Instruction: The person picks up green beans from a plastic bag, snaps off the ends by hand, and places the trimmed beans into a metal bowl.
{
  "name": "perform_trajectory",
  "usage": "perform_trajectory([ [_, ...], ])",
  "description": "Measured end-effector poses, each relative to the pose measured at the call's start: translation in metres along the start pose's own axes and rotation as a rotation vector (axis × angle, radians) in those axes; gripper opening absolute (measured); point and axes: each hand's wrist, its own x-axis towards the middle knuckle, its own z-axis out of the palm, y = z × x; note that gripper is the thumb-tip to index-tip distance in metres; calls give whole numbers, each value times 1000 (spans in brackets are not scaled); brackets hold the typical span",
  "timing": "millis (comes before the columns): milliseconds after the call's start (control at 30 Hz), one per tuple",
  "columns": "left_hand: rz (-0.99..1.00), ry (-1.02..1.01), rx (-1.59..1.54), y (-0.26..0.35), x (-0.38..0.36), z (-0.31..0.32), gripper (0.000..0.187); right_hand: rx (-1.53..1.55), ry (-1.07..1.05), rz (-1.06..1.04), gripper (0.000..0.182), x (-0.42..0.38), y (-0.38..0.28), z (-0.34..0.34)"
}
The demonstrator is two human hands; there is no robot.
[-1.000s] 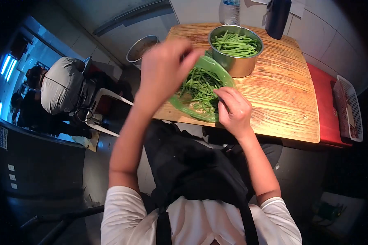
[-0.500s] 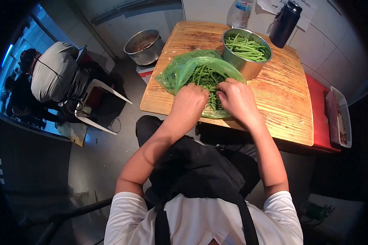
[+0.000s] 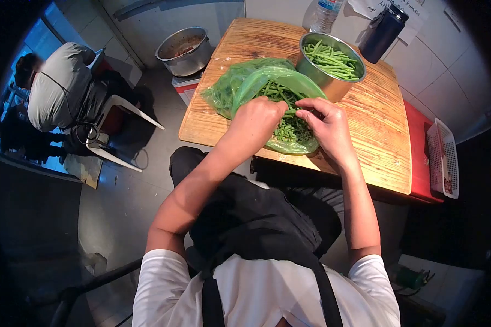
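A green plastic bag lies open on the wooden table, with long green beans and short trimmed bits inside its mouth. Over the bag, my left hand is closed, its fingertips pinching a green bean. My right hand faces it from the other side, thumb and forefinger closed on the bean at the gap between the hands. The bean is mostly covered by my fingers. Just behind the bag stands a steel pot filled with green bean pieces.
The wooden tabletop rests on a red surface holding a white plastic basket. A water bottle and dark flask stand behind. Left are a large metal pot and a person bent over on a white chair.
My hands have come up slightly out of the beans, and the right fingers now pinch near the left fingertips. The whole view has shifted a little.
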Motion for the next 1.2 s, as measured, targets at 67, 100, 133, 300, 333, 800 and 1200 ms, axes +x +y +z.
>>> perform_trajectory([
  [67,-41,-16,13,0,3,0,17,70,107,90,20,0,0,0],
  [100,-86,48,-24,1,5,-7,17,57,139,81,17,0,0,0],
  [133,-132,112,-62,1,6,-14,17,57,141,86,17,-1,1,1],
  [300,-142,195,79,-14,14,-21,11,-426,163,-220,10,-4,0,21],
  [333,-140,194,78,-14,15,-21,11,-578,140,-191,10,-5,-1,26],
  [800,-421,85,-191,12,18,-25,15,-586,234,-69,10,12,3,20],
  [1200,-395,173,-122,6,50,-44,29,-975,4,-215,5,42,1,35],
])
